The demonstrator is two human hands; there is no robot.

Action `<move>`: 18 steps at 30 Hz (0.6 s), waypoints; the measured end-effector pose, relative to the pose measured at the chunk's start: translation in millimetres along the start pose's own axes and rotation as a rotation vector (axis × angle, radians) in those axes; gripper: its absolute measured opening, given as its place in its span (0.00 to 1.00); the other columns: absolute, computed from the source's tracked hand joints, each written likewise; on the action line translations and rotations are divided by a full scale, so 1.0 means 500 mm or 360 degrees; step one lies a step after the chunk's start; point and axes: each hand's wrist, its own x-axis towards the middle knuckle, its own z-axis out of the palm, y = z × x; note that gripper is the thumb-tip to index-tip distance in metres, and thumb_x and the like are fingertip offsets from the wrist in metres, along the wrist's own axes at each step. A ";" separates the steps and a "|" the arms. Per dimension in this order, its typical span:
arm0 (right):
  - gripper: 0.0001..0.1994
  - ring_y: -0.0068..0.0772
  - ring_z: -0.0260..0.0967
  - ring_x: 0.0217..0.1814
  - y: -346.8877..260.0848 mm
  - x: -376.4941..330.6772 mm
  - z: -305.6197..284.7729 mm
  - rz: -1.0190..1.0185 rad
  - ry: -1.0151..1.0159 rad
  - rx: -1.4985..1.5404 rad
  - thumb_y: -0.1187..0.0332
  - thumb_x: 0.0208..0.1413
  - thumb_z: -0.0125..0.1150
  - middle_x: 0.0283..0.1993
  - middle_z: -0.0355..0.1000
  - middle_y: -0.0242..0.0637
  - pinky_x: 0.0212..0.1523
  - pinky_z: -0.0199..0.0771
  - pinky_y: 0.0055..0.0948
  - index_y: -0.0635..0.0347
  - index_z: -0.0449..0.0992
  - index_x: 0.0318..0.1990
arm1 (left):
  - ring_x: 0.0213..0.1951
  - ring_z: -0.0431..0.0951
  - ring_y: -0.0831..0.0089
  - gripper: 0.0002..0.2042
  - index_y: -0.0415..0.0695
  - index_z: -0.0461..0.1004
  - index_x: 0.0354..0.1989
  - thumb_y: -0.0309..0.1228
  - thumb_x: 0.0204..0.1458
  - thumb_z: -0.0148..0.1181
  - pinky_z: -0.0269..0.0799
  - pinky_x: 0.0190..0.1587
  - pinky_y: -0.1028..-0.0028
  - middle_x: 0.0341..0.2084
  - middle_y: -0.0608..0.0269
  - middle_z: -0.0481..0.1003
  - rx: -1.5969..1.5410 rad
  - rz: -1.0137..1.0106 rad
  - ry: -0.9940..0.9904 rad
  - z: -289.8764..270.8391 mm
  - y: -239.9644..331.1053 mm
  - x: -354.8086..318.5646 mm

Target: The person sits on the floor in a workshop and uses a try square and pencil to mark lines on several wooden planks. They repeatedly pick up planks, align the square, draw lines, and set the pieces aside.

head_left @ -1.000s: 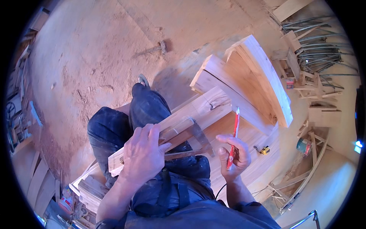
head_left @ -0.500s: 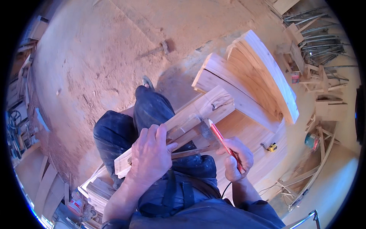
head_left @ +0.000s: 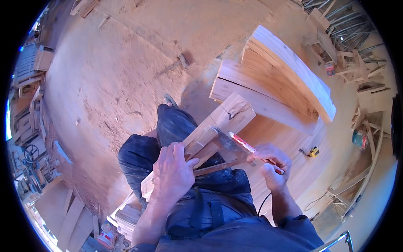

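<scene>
Beyond the right hand (head_left: pixel 275 168) spreads the board (head_left: pixel 289 147), with a curved plank (head_left: pixel 294 69) over its far part. The beam (head_left: pixel 220 122) slants from under the left hand (head_left: pixel 172 172) to an end beyond and left of the right. The left hand is clamped over the beam's near part. The square (head_left: pixel 218 167) lies between the hands, apparently against the beam; whether the left thumb also pins it, I cannot tell. The tape (head_left: pixel 313 151) sits on the board, right of the right hand. The right hand pinches the pencil (head_left: pixel 247 145), tip to its left, near the beam; contact is unclear.

For a clean mark, the left hand should press the square snug and flat, without letting the beam roll. The right should lean the tip into the square's edge and pull one light, even stroke at a constant tilt.
</scene>
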 end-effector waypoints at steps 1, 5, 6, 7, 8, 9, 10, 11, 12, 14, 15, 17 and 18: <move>0.16 0.39 0.78 0.42 0.000 0.002 -0.004 -0.0037 -0.0031 -0.0044 0.65 0.62 0.66 0.41 0.81 0.45 0.44 0.76 0.31 0.67 0.80 0.52 | 0.45 0.78 0.46 0.24 0.39 0.71 0.53 0.32 0.51 0.73 0.74 0.46 0.53 0.39 0.45 0.76 0.0003 -0.0020 -0.0012 -0.002 0.003 0.000; 0.17 0.43 0.80 0.46 -0.025 0.017 0.012 -0.0017 0.0067 -0.0312 0.63 0.64 0.64 0.45 0.82 0.48 0.47 0.78 0.32 0.66 0.79 0.54 | 0.45 0.78 0.45 0.23 0.39 0.71 0.53 0.32 0.52 0.72 0.73 0.46 0.53 0.39 0.44 0.76 0.0004 -0.0038 -0.0016 -0.001 0.007 0.000; 0.18 0.43 0.80 0.48 -0.023 0.018 0.010 -0.0017 0.0042 -0.0331 0.63 0.64 0.64 0.46 0.82 0.49 0.48 0.78 0.33 0.66 0.79 0.55 | 0.45 0.78 0.45 0.23 0.39 0.71 0.54 0.32 0.52 0.72 0.73 0.46 0.53 0.39 0.44 0.76 0.0002 -0.0031 -0.0005 0.000 0.006 -0.001; 0.18 0.44 0.80 0.49 -0.021 0.020 0.008 -0.0018 0.0017 -0.0350 0.63 0.64 0.64 0.48 0.82 0.49 0.50 0.79 0.33 0.66 0.79 0.55 | 0.45 0.78 0.45 0.23 0.39 0.71 0.54 0.32 0.52 0.72 0.73 0.46 0.53 0.39 0.44 0.76 0.0002 -0.0029 -0.0004 0.000 0.005 -0.002; 0.19 0.45 0.80 0.49 -0.022 0.022 0.006 0.0024 -0.0010 -0.0317 0.62 0.64 0.64 0.47 0.82 0.51 0.52 0.78 0.36 0.68 0.79 0.55 | 0.45 0.78 0.45 0.23 0.39 0.71 0.54 0.32 0.52 0.72 0.73 0.46 0.53 0.39 0.44 0.76 0.0002 -0.0028 -0.0002 0.001 0.004 -0.002; 0.20 0.46 0.80 0.50 -0.025 0.025 0.004 0.0065 -0.0040 -0.0284 0.60 0.64 0.65 0.47 0.82 0.52 0.54 0.78 0.38 0.69 0.79 0.54 | 0.44 0.78 0.45 0.23 0.39 0.71 0.54 0.32 0.52 0.72 0.73 0.46 0.53 0.39 0.44 0.76 0.0002 -0.0029 0.0002 0.001 0.003 -0.002; 0.22 0.47 0.80 0.51 -0.026 0.028 0.002 0.0105 -0.0071 -0.0250 0.58 0.63 0.65 0.47 0.83 0.53 0.56 0.77 0.40 0.71 0.79 0.53 | 0.44 0.78 0.45 0.23 0.39 0.71 0.53 0.32 0.52 0.72 0.73 0.46 0.53 0.39 0.44 0.76 -0.0003 -0.0040 0.0001 0.001 0.002 -0.003; 0.21 0.47 0.80 0.51 -0.023 0.032 0.001 0.0064 -0.0099 -0.0269 0.59 0.63 0.65 0.48 0.83 0.51 0.54 0.78 0.38 0.69 0.79 0.54 | 0.44 0.78 0.45 0.23 0.39 0.71 0.53 0.31 0.52 0.72 0.73 0.46 0.53 0.39 0.44 0.76 -0.0009 -0.0050 0.0000 0.001 0.000 -0.004; 0.19 0.47 0.80 0.50 -0.019 0.035 -0.002 0.0027 -0.0122 -0.0290 0.60 0.64 0.65 0.48 0.83 0.49 0.52 0.78 0.36 0.66 0.80 0.55 | 0.44 0.78 0.45 0.22 0.39 0.72 0.53 0.31 0.52 0.72 0.73 0.46 0.53 0.39 0.44 0.76 -0.0016 -0.0056 -0.0006 0.002 0.001 -0.003; 0.18 0.46 0.80 0.50 -0.014 0.039 -0.005 0.0008 -0.0153 -0.0311 0.61 0.64 0.65 0.49 0.83 0.46 0.51 0.79 0.34 0.64 0.81 0.55 | 0.44 0.78 0.45 0.22 0.38 0.72 0.52 0.31 0.51 0.72 0.73 0.47 0.53 0.39 0.44 0.77 -0.0021 -0.0057 -0.0008 0.002 0.003 0.000; 0.18 0.46 0.80 0.51 -0.014 0.041 -0.004 0.0024 -0.0166 -0.0308 0.61 0.63 0.65 0.49 0.83 0.46 0.51 0.79 0.35 0.63 0.81 0.55 | 0.44 0.78 0.45 0.21 0.38 0.72 0.52 0.31 0.51 0.72 0.73 0.47 0.53 0.39 0.44 0.77 -0.0023 -0.0062 -0.0006 0.001 0.004 0.000; 0.18 0.46 0.80 0.51 -0.012 0.041 -0.006 0.0047 -0.0188 -0.0282 0.61 0.63 0.65 0.49 0.83 0.45 0.51 0.79 0.35 0.63 0.81 0.54 | 0.44 0.78 0.45 0.21 0.38 0.72 0.52 0.31 0.51 0.72 0.73 0.47 0.53 0.39 0.44 0.77 -0.0025 -0.0079 -0.0007 0.002 0.002 -0.002; 0.17 0.46 0.80 0.52 -0.010 0.038 -0.013 0.0052 -0.0201 -0.0259 0.61 0.63 0.65 0.49 0.83 0.45 0.52 0.79 0.35 0.63 0.81 0.54 | 0.44 0.78 0.44 0.21 0.38 0.73 0.52 0.31 0.51 0.72 0.73 0.47 0.53 0.38 0.44 0.77 -0.0027 -0.0089 -0.0005 0.003 0.002 -0.003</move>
